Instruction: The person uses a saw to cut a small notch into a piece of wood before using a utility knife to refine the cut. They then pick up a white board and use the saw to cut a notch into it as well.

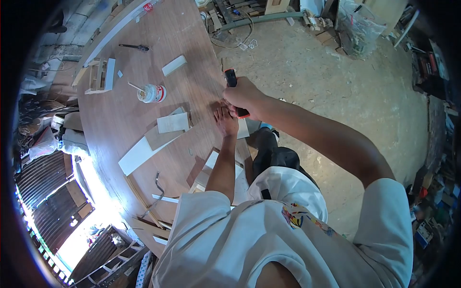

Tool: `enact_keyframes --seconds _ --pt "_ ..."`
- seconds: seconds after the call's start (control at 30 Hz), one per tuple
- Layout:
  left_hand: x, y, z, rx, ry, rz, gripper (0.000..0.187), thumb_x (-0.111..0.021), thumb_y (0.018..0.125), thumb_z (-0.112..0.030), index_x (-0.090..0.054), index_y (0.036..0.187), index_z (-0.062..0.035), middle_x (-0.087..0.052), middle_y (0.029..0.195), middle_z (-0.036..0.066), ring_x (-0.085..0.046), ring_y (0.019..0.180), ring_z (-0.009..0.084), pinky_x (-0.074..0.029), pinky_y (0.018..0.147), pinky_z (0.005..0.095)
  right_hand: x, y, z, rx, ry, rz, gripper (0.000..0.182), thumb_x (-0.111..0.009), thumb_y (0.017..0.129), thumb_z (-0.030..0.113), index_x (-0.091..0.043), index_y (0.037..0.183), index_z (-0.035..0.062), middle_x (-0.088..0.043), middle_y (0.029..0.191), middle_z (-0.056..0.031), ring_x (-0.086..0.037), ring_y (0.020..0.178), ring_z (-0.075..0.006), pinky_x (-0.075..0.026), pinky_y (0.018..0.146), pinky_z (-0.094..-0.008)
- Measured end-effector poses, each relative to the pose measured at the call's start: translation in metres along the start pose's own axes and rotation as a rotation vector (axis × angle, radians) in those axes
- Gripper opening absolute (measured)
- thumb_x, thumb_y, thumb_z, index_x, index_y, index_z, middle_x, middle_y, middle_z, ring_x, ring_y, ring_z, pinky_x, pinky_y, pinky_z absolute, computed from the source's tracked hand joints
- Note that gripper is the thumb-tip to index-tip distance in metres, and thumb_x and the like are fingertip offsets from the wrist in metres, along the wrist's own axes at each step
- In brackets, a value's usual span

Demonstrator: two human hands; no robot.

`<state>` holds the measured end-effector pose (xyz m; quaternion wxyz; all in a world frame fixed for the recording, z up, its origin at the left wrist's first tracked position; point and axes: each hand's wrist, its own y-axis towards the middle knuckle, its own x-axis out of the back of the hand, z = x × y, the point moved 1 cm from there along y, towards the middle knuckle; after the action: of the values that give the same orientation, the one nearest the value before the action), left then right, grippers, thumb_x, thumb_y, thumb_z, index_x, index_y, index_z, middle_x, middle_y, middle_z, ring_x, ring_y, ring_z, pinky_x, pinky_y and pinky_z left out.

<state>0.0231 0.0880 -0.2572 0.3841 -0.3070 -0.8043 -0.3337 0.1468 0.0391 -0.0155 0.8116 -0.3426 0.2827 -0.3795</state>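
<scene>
My right hand point(244, 97) is wrapped round a black tool with orange-red edges point(231, 78), held over the right edge of the wooden table point(187, 29). Right beside it, my left hand point(225, 120) rests at the table edge with its fingers bent; whether it presses on or holds something small is hidden. A pale board piece point(243, 129) shows just below the two hands. To the left lie a white block point(173, 124) and a long white board point(139, 156). The tool's working end cannot be made out.
An open jar point(152, 93) with a stick in it stands on the table. Near it are a small white block point(174, 66), a dark brush point(135, 47) and a wooden frame point(102, 76). A clear plastic bag point(359, 31) sits on the floor.
</scene>
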Motion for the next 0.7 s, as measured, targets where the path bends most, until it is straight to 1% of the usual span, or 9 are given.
enact_keyframes --seconds 0.07,0.17,0.23,0.3,0.37,0.43,0.53,0.6,0.7 --pt "-0.002 -0.004 0.001 -0.001 -0.039 -0.019 0.025 -0.060 0.076 -0.018 -0.054 0.094 -0.0025 -0.054 0.098 0.014 -0.050 0.096 0.0334 -0.040 0.086 0.0442 0.000 -0.037 0.019 0.002 0.107 0.055 0.008 -0.045 0.079 -0.002 -0.042 0.079 0.0050 -0.043 0.059 -0.0040 -0.043 0.045 -0.0134 -0.036 0.040 -0.0320" --pt "-0.010 -0.010 0.009 -0.034 -0.213 -0.205 0.023 -0.059 0.078 -0.019 -0.055 0.093 -0.0027 -0.054 0.101 0.014 -0.049 0.102 0.0327 -0.040 0.088 0.0428 0.001 -0.070 0.031 0.004 0.067 0.074 0.011 -0.045 0.078 -0.003 -0.041 0.081 0.0059 -0.042 0.059 -0.0036 -0.043 0.045 -0.0130 -0.035 0.041 -0.0318" --pt "-0.008 -0.003 0.011 0.083 -0.035 0.168 0.021 -0.057 0.079 -0.020 -0.055 0.091 -0.0028 -0.055 0.101 0.014 -0.049 0.102 0.0319 -0.040 0.088 0.0419 0.001 -0.078 0.023 0.023 0.079 0.064 0.011 -0.045 0.078 -0.003 -0.040 0.081 0.0057 -0.042 0.059 -0.0037 -0.043 0.045 -0.0130 -0.035 0.040 -0.0316" --pt "-0.010 -0.003 0.008 0.037 0.021 0.070 0.019 -0.056 0.079 -0.018 -0.055 0.090 -0.0027 -0.055 0.098 0.015 -0.050 0.099 0.0321 -0.040 0.087 0.0421 0.002 -0.075 0.019 0.035 0.083 0.061 0.011 -0.045 0.077 -0.003 -0.040 0.080 0.0056 -0.042 0.058 -0.0038 -0.043 0.044 -0.0130 -0.035 0.040 -0.0313" --pt "-0.013 -0.003 0.010 -0.013 0.090 -0.026 0.016 -0.055 0.080 -0.017 -0.056 0.088 -0.0026 -0.055 0.095 0.015 -0.051 0.095 0.0323 -0.041 0.085 0.0424 0.003 -0.057 0.004 0.027 -0.008 0.067 0.011 -0.045 0.077 -0.003 -0.040 0.079 0.0064 -0.041 0.057 -0.0035 -0.042 0.043 -0.0133 -0.034 0.037 -0.0310" --pt "-0.020 -0.008 0.019 -0.066 0.039 -0.046 0.014 -0.054 0.082 -0.015 -0.055 0.086 -0.0022 -0.055 0.091 0.015 -0.051 0.090 0.0328 -0.041 0.083 0.0431 0.012 0.000 -0.040 0.188 -0.146 -0.053 0.010 -0.044 0.077 -0.003 -0.042 0.076 0.0066 -0.042 0.056 -0.0043 -0.042 0.041 -0.0138 -0.033 0.035 -0.0308" --pt "0.000 0.002 -0.002 0.006 0.078 0.001 0.015 -0.053 0.084 -0.016 -0.055 0.087 -0.0018 -0.055 0.091 0.015 -0.051 0.088 0.0331 -0.041 0.082 0.0438 0.026 0.082 -0.062 0.120 0.088 0.037 0.010 -0.045 0.077 -0.003 -0.044 0.074 0.0063 -0.044 0.056 -0.0055 -0.043 0.042 -0.0144 -0.033 0.036 -0.0309" --pt "0.000 0.004 0.000 0.036 0.066 0.027 0.014 -0.053 0.084 -0.016 -0.055 0.086 -0.0019 -0.055 0.090 0.015 -0.051 0.089 0.0330 -0.041 0.081 0.0441 0.017 0.119 -0.054 -0.019 0.183 -0.084 0.009 -0.046 0.077 -0.003 -0.045 0.072 0.0043 -0.045 0.056 -0.0065 -0.044 0.042 -0.0153 -0.034 0.036 -0.0312" --pt "-0.002 -0.003 0.001 0.043 0.067 0.035 0.013 -0.053 0.084 -0.015 -0.055 0.085 -0.0024 -0.054 0.090 0.015 -0.051 0.089 0.0328 -0.041 0.081 0.0438 0.016 0.125 -0.051 -0.003 0.060 -0.105 0.007 -0.051 0.076 0.002 -0.052 0.074 -0.0037 -0.053 0.057 -0.0127 -0.052 0.044 -0.0208 -0.041 0.037 -0.0355"
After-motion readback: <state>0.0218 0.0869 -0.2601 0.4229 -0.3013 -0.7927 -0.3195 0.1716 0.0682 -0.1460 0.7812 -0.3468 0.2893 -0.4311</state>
